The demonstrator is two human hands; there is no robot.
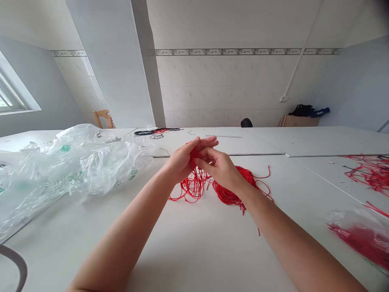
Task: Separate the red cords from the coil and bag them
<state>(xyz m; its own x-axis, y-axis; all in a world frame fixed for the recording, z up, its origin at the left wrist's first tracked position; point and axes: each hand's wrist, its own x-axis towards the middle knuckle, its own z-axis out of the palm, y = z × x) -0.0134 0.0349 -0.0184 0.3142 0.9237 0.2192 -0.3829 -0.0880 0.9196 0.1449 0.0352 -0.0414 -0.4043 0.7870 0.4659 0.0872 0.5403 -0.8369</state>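
Near the middle of the view, my left hand [184, 159] holds a bunch of red cords [195, 156] across its palm, the thumb over them and the other fingers stretched to the right. Loops of the same cords hang below it onto the white table. My right hand [217, 164] meets it from the right, thumb and forefinger pinched at the cords. Beneath my right wrist lies a thick coil of red cord [226, 194], partly hidden by the forearm, with loose ends sticking out to the right.
Crumpled clear plastic bags [97, 162] cover the left of the table [182, 247]. Black and red cords [154, 132] lie at the back. At right are loose red cords [372, 174] and a clear bag with red contents [361, 241]. A grey curved object [18, 261] shows at lower left.
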